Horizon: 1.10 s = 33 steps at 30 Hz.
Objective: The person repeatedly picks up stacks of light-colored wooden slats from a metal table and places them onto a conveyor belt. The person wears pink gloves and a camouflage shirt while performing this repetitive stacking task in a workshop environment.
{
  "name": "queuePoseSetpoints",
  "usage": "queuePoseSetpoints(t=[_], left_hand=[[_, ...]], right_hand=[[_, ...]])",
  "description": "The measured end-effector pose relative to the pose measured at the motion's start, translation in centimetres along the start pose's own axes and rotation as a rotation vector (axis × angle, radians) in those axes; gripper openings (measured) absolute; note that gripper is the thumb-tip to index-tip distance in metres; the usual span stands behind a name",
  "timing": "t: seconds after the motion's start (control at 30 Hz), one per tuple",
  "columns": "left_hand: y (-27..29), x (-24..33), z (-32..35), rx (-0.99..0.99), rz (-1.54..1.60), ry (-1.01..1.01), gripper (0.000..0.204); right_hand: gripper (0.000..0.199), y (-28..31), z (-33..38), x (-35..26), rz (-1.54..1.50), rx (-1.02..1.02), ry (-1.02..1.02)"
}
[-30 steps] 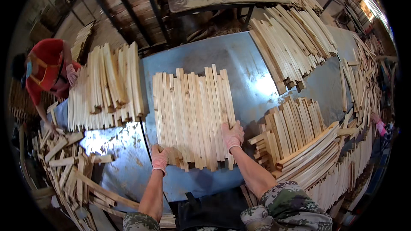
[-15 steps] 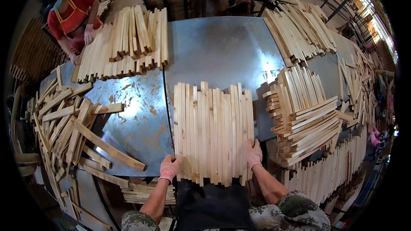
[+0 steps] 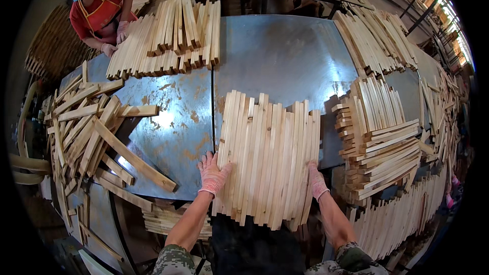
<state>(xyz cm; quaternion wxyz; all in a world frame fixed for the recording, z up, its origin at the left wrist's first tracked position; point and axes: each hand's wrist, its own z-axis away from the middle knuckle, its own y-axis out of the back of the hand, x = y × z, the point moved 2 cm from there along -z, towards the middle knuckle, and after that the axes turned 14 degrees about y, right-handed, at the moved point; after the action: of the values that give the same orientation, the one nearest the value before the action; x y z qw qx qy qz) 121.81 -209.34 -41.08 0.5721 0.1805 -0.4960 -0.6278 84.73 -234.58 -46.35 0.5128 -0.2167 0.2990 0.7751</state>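
Note:
A row of pale wooden strips [image 3: 270,158] lies side by side before me, its near ends jutting past the front edge of the metal table [image 3: 285,40]. The strips lean slightly and their ends are uneven. On the row's left side rests my left hand [image 3: 214,174], in a pinkish knit glove, palm against the outer strip and fingers spread. My right hand [image 3: 317,179], gloved alike, lies along the right side with its fingers stretched out and pointing away from me. Its fingertips are partly hidden by the strip's edge.
Loose boards [image 3: 94,127] lie jumbled at the left. Stacked strips [image 3: 384,147] stand close on the right, with another pile [image 3: 377,40] at the far right. At the far left, a person in red [image 3: 104,7] handles a wide stack of strips [image 3: 168,35].
The row now leans, where its strips stood straighter. My left hand has slid farther up the side and spread its fingers; my right hand has straightened along the edge. The view has shifted.

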Motion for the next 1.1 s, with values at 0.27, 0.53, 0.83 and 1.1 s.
queuePoseSetpoints(t=[0.27, 0.53, 0.83, 1.1], left_hand=[[-0.5, -0.4, 5.3, -0.471, 0.998, 0.339, 0.072], [-4.4, -3.8, 14.7, -0.547, 1.221, 0.484, 0.076], [0.8, -10.9, 26.8, -0.163, 1.357, 0.471, 0.089], [17.8, -19.0, 43.7, 0.197, 1.684, 0.539, 0.089]], right_hand=[[0.072, 2.3, 1.3, 2.0, -0.172, -0.238, 0.104], [0.043, 7.3, 1.9, 3.6, -0.132, -0.46, 0.173], [0.051, 0.2, 10.5, -2.2, -0.043, -0.785, 0.333], [0.047, -14.7, 29.8, -10.9, 0.28, -1.108, 0.382]])
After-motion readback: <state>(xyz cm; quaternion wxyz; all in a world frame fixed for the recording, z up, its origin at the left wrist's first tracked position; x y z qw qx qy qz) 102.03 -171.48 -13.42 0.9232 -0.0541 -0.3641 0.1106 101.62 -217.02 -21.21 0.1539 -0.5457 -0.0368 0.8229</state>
